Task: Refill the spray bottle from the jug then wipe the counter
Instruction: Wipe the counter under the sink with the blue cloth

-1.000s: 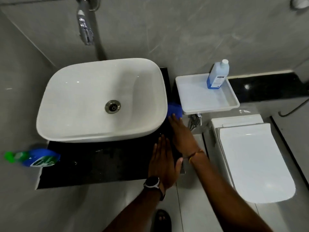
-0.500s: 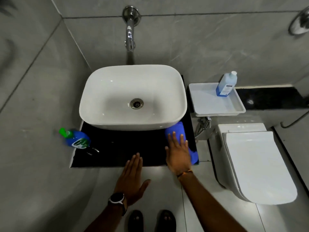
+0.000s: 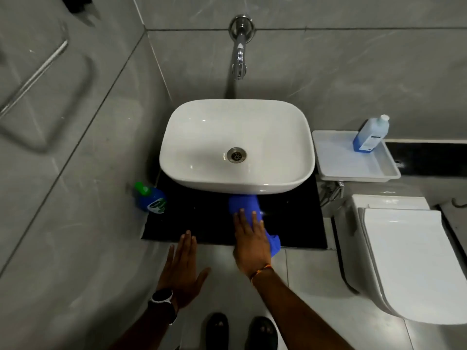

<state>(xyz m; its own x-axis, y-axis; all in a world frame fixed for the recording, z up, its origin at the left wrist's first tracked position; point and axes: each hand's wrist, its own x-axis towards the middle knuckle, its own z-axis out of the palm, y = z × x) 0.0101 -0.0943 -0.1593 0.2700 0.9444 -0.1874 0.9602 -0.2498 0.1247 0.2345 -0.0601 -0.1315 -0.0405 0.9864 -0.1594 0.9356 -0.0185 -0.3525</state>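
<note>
My right hand (image 3: 250, 242) presses flat, fingers straight, on a blue cloth (image 3: 243, 203) lying on the black counter (image 3: 202, 218) just in front of the white basin (image 3: 236, 145). My left hand (image 3: 183, 267) hovers open, fingers straight, at the counter's front edge and holds nothing. A blue spray bottle with a green cap (image 3: 150, 198) stands at the counter's left end. The clear jug of blue liquid with a white cap (image 3: 370, 135) stands in the white tray (image 3: 358, 173) to the right of the basin.
A chrome tap (image 3: 240, 54) juts from the grey tiled wall above the basin. A white toilet with its lid down (image 3: 409, 256) stands at the right. Grey wall closes in on the left. My dark shoes (image 3: 240, 332) show on the floor below.
My right hand has slid the blue cloth left along the counter, from the right end to the middle front of the basin. My left hand came off the counter toward its front edge.
</note>
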